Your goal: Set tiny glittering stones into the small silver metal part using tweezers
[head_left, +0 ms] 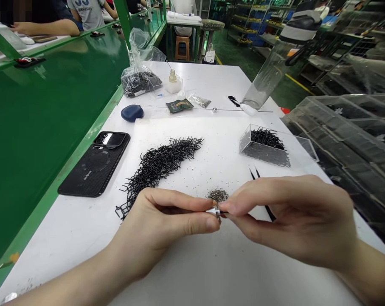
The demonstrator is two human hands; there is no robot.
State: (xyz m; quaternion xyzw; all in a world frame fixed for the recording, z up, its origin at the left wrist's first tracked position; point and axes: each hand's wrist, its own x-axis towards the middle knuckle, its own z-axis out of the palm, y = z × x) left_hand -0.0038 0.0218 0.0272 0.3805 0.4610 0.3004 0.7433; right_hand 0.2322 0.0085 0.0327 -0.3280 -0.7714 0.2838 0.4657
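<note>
Left hand (162,227) pinches a silver part (214,211), mostly hidden, near centre; right hand (302,219) grips a dark piece (224,213) against it, hard to discern. White table (208,267); green belt (68,80) left, shelves (247,20) far right.

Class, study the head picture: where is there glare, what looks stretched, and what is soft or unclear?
Head view: pale reflections on the green surface and a bright patch on the phone; head view: the bottle appears tilted and stretched, probably lens distortion; head view: distant shelves soft, the silver piece in the left hand lacking clear detail.
</note>
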